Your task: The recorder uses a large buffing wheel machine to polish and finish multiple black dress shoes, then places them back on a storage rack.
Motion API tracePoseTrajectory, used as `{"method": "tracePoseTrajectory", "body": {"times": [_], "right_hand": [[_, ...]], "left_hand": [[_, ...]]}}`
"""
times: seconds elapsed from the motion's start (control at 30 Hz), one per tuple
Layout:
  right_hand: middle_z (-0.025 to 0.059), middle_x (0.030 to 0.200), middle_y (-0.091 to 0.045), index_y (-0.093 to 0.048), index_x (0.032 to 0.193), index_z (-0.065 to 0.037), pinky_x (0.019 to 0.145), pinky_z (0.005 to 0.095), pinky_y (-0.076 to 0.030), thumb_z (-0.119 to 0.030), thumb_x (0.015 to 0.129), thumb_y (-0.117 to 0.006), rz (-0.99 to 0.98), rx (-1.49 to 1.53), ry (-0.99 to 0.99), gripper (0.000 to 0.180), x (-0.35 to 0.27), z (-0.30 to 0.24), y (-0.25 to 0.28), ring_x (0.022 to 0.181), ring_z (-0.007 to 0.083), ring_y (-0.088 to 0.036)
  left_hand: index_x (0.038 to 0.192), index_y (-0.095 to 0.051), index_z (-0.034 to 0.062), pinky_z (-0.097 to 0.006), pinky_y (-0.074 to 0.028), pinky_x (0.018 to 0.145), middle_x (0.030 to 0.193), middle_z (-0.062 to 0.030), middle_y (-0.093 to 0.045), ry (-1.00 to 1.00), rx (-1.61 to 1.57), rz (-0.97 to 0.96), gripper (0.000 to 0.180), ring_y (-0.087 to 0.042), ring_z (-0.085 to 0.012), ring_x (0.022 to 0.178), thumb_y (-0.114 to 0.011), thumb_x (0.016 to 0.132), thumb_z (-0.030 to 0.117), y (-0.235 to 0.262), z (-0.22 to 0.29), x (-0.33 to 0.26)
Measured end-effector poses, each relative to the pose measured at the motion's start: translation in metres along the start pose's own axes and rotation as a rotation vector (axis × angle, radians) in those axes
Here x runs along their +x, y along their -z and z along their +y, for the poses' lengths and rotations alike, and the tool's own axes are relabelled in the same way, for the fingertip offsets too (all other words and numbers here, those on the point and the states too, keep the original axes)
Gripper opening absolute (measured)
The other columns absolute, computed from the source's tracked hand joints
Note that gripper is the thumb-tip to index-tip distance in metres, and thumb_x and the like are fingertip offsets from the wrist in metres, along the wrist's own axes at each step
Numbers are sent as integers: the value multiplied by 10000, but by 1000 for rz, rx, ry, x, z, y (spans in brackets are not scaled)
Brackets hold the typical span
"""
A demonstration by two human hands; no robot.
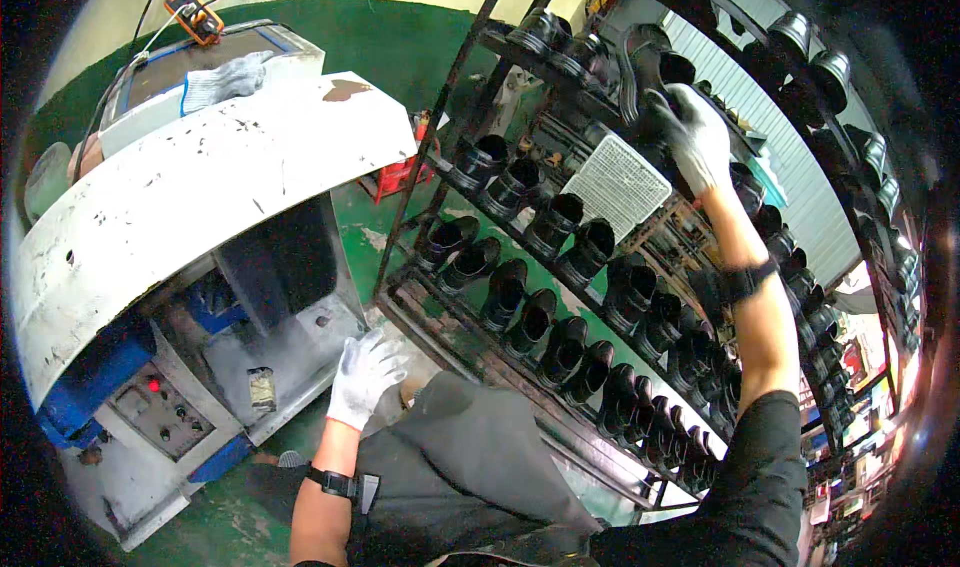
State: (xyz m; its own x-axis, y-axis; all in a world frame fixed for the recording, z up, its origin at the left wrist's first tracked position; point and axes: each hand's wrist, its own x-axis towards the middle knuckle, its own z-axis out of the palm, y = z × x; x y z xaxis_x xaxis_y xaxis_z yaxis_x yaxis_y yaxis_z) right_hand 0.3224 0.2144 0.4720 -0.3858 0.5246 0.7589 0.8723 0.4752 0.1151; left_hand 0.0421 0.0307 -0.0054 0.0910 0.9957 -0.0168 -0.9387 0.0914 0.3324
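Observation:
My right hand (698,139), in a white glove with dark-smudged fingers, is raised at the upper right by the shoe rack. Its fingers are bent against a black shoe (645,55), tilted so that its sole edge shows; part of the grip is hidden by the glove. Low in front of me, my left hand (368,375) wears a white glove too. It holds nothing, and its fingers are apart, close to the white machine (300,139).
A dark metal rack (478,179) holds rows of black shoes (553,224). Behind it stands a white perforated panel (618,185). A spare glove (228,82) lies on the machine, near an orange power socket (195,17). Another shoe rack (850,172) curves along the right.

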Motion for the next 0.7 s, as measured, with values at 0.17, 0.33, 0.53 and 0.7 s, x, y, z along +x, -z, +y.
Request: {"method": "tracePoseTrajectory", "body": {"times": [0.17,0.33,0.53,0.7], "right_hand": [[178,1057,-661,-606,1142,-95,863,419,-477,-505,910,-514,-221,-257,-36,480,69,42,-55,999,356,-622],[188,1205,-612,-485,1309,-89,929,422,-472,-601,895,-454,-267,-477,12,659,104,27,-74,1105,336,-594],[197,1196,-618,-531,1293,-81,957,403,-456,-692,818,-501,-302,-206,-118,774,138,3,-112,1133,368,-569],[167,1076,-677,-687,1060,-46,920,376,-476,-749,751,-530,-344,-237,-56,784,126,-11,-94,1052,301,-630]], "left_hand": [[1357,-447,117,-528,-428,955,1304,-170,-530,3,-15,34,567,-531,-391,1119,-342,978,525,6,-2,5],[1335,-462,93,-510,-468,910,1308,-168,-530,-23,-23,36,554,-565,-371,1076,-376,977,506,10,0,1],[1338,-459,75,-479,-512,846,1261,-168,-563,-26,15,88,554,-605,-337,1004,-399,977,492,8,-4,5],[1342,-459,57,-441,-525,836,1167,-152,-602,12,8,75,572,-618,-320,968,-420,972,491,6,-1,4]]}}
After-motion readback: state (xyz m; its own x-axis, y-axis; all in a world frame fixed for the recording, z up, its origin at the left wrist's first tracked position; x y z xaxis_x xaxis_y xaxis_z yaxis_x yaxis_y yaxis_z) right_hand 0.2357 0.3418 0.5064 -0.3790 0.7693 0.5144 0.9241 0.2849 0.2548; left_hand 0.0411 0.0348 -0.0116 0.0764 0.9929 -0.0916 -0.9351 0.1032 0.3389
